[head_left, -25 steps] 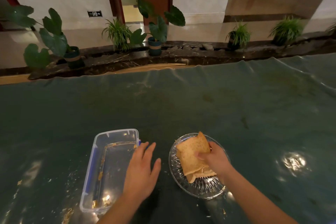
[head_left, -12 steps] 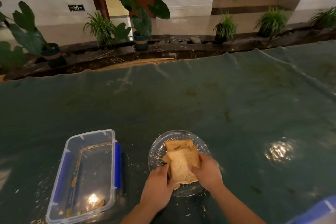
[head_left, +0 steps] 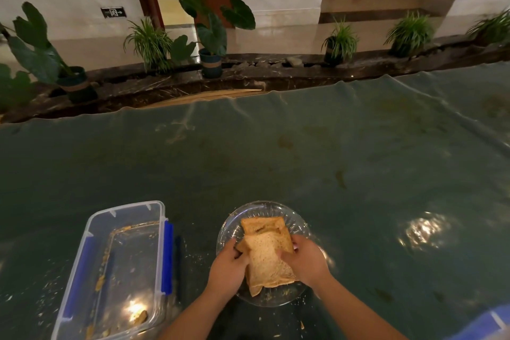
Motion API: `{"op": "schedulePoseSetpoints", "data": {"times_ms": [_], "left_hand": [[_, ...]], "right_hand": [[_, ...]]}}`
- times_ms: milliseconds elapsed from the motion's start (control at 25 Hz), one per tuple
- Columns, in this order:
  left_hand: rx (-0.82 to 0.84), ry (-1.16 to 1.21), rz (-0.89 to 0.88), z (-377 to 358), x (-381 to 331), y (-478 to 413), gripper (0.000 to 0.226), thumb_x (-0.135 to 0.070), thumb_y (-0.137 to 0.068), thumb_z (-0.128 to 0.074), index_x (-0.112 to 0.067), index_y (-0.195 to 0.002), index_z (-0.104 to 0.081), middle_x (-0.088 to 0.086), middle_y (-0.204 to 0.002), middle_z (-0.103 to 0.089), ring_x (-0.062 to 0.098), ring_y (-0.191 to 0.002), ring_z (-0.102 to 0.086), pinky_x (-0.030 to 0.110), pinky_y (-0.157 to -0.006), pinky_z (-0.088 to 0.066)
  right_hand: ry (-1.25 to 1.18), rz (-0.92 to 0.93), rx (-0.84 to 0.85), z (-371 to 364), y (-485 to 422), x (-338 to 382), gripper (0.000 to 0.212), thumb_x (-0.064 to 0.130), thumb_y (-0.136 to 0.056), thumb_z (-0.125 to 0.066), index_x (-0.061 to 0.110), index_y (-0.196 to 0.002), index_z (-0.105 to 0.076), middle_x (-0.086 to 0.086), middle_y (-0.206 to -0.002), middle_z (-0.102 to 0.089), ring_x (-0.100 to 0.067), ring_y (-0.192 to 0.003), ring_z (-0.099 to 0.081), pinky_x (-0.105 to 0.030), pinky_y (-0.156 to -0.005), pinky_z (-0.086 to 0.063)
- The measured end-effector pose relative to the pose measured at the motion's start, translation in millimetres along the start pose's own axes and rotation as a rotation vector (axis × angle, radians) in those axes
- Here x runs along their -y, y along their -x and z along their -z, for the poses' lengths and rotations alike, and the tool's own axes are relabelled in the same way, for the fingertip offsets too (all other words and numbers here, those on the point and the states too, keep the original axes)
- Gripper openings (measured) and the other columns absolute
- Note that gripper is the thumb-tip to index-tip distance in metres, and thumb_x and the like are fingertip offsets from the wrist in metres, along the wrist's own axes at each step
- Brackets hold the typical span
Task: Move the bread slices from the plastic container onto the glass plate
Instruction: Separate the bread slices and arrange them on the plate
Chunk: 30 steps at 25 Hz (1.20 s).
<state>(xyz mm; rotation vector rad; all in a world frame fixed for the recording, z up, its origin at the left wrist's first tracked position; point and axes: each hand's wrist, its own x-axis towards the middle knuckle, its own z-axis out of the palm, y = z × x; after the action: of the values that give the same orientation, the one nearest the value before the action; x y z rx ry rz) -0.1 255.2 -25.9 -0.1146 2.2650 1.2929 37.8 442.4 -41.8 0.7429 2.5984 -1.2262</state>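
Bread slices [head_left: 266, 255] now lie stacked on the glass plate [head_left: 299, 219] in the lower centre of the frame, and both hands are on them, where a second ago only the right hand was at the bread while the left rested flat beside the plastic container [head_left: 91, 279]. The left hand [head_left: 227, 270] has crossed over from the container to the plate, which suggests the carrying is over and what goes on now is tidying the pile. The container at the lower left holds only crumbs and a small scrap near its bottom corner, so no whole slice appears left to fetch; the task looks all but done. The left hand comes up from the bottom edge with its forearm angled toward the upper right, fingers curled against the left edge of the top slice. The right hand [head_left: 305, 259] enters from the lower right, forearm angled toward the upper left, its fingers bent over the right side of the same slice and pinching it against the thumb. The two hands press the stack between them, one on each side. The top slice sags a little over the plate's near rim, while a darker slice beneath shows toward the plate's far side. Crumbs lie scattered on the green counter [head_left: 303, 152] around both vessels.
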Motion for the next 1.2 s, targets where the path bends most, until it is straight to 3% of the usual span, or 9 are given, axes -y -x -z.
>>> {"op": "schedulePoseSetpoints", "data": {"times_ms": [120,200,400,520,680,760,880,1040,1200], "left_hand": [[0.027,0.124,0.099,7.2,-0.8,-8.9,0.035,-0.019,-0.090,-0.054,-0.021,-0.125,-0.056,0.010,-0.110,-0.068,0.028,-0.109,-0.063,0.052,-0.100,-0.048],[0.027,0.197,0.141,8.2,0.7,-15.1,0.034,-0.018,-0.087,-0.053,-0.017,-0.120,-0.062,0.009,-0.114,-0.068,0.028,-0.109,-0.063,0.053,-0.100,-0.048],[-0.048,0.226,0.093,7.6,-0.9,-14.6,0.030,-0.013,-0.085,-0.052,-0.023,-0.110,-0.067,-0.001,-0.097,-0.071,0.018,-0.097,-0.064,0.049,-0.093,-0.051],[-0.072,0.293,0.104,7.1,-4.1,-11.4,0.034,-0.011,-0.086,-0.055,-0.032,-0.114,-0.058,-0.008,-0.090,-0.068,0.009,-0.089,-0.062,0.035,-0.075,-0.049],[-0.063,0.280,0.095,5.8,-0.1,-14.5,0.028,-0.011,-0.083,-0.067,-0.039,-0.084,-0.061,-0.013,-0.080,-0.072,0.006,-0.083,-0.065,0.026,-0.063,-0.046],[-0.031,0.232,0.076,3.1,1.5,-16.9,0.026,-0.017,-0.080,-0.074,-0.039,-0.082,-0.062,-0.013,-0.082,-0.074,0.008,-0.084,-0.069,0.029,-0.068,-0.053],[0.014,0.158,0.035,0.6,-0.6,-18.3,0.024,-0.025,-0.078,-0.076,-0.031,-0.100,-0.069,-0.008,-0.095,-0.074,0.012,-0.093,-0.069,0.043,-0.086,-0.057],[-0.003,0.135,0.048,0.9,-4.2,-22.3,0.023,-0.025,-0.077,-0.078,-0.032,-0.097,-0.069,-0.010,-0.097,-0.072,0.012,-0.095,-0.066,0.044,-0.092,-0.055],[-0.005,0.106,0.047,-2.9,-4.4,-26.4,0.048,-0.022,-0.072,-0.082,-0.020,-0.117,-0.066,-0.007,-0.105,-0.069,0.016,-0.101,-0.064,0.040,-0.092,-0.054]], "right_hand": [[0.000,0.013,0.025,0.5,-1.3,2.8,0.036,0.040,-0.081,-0.071,0.024,-0.112,-0.064,0.012,-0.100,-0.067,-0.007,-0.083,-0.059,-0.023,-0.067,-0.043],[-0.003,0.004,0.042,0.3,-3.3,3.8,0.037,0.040,-0.080,-0.072,0.023,-0.111,-0.063,0.010,-0.102,-0.067,-0.009,-0.086,-0.060,-0.025,-0.069,-0.043],[-0.122,-0.012,0.098,2.1,-3.2,6.3,0.040,0.032,-0.071,-0.081,0.022,-0.104,-0.061,0.006,-0.096,-0.067,-0.012,-0.088,-0.063,-0.029,-0.075,-0.050],[-0.250,-0.071,0.140,4.2,0.6,6.8,0.036,0.028,-0.070,-0.083,0.023,-0.097,-0.059,0.008,-0.089,-0.067,-0.006,-0.079,-0.064,-0.021,-0.062,-0.047],[-0.187,-0.160,-0.002,12.5,-8.2,14.4,0.033,0.054,-0.085,-0.058,0.022,-0.086,-0.066,0.003,-0.080,-0.071,-0.015,-0.077,-0.067,-0.037,-0.075,-0.054],[-0.070,-0.138,-0.073,14.8,-26.9,22.8,0.038,0.047,-0.094,-0.045,0.015,-0.093,-0.067,-0.001,-0.086,-0.072,-0.021,-0.084,-0.067,-0.038,-0.080,-0.053],[0.068,-0.091,0.012,9.3,-57.9,36.9,0.029,0.033,-0.096,-0.046,0.013,-0.105,-0.064,-0.005,-0.098,-0.068,-0.026,-0.099,-0.065,-0.032,-0.080,-0.048],[0.230,-0.119,0.094,-1.3,-84.3,42.2,0.017,0.019,-0.087,-0.059,0.012,-0.072,-0.063,-0.003,-0.072,-0.065,-0.022,-0.072,-0.063,-0.030,-0.068,-0.052],[0.238,-0.075,0.074,-4.7,-94.8,44.3,0.011,0.016,-0.085,-0.063,0.009,-0.093,-0.066,-0.007,-0.094,-0.071,-0.026,-0.089,-0.067,-0.034,-0.078,-0.056]]}}
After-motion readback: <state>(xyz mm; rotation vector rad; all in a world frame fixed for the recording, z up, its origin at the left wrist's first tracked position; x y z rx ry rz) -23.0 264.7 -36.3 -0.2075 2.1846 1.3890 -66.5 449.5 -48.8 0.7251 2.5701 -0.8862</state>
